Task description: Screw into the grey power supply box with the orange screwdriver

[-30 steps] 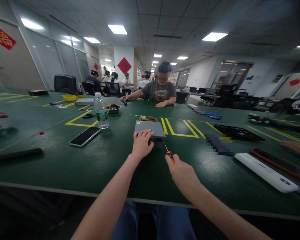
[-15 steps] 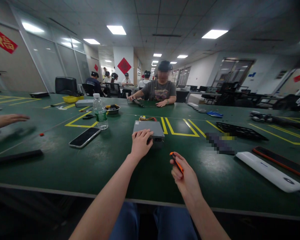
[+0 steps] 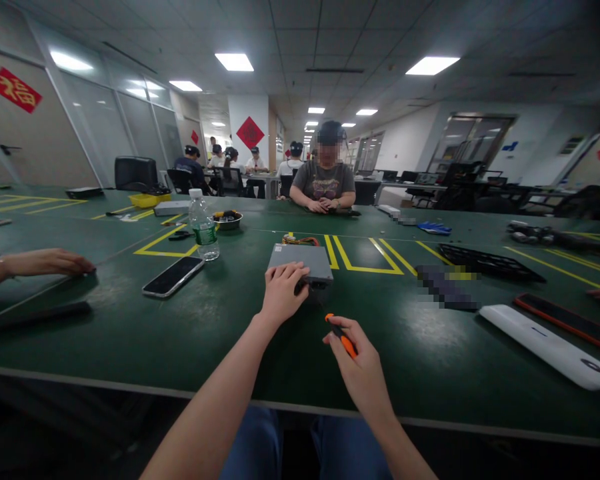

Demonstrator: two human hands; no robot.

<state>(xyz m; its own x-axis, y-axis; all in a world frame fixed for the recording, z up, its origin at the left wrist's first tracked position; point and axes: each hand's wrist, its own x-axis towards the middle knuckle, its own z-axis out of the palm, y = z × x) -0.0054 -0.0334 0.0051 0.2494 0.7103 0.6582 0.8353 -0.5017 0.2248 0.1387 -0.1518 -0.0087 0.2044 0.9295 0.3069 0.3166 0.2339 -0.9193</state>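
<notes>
A grey computer power supply lies flat on the green table, a bundle of coloured cables at its far side. My left hand grips its near left part, fingers over the top and thumb at the front. In my right hand is a screwdriver with an orange and black handle, pinched between thumb and fingers. Its thin shaft points up and left at the near face of the power supply; whether the tip touches cannot be made out.
Left of the power supply are a phone, a water bottle and a metal bowl. To the right lie a white device and a black tray. A co-worker's hand rests at left; another person sits opposite.
My right hand has moved left with the screwdriver, bringing it near the power supply's front. My left hand stays on the box. The person opposite has drawn both hands together.
</notes>
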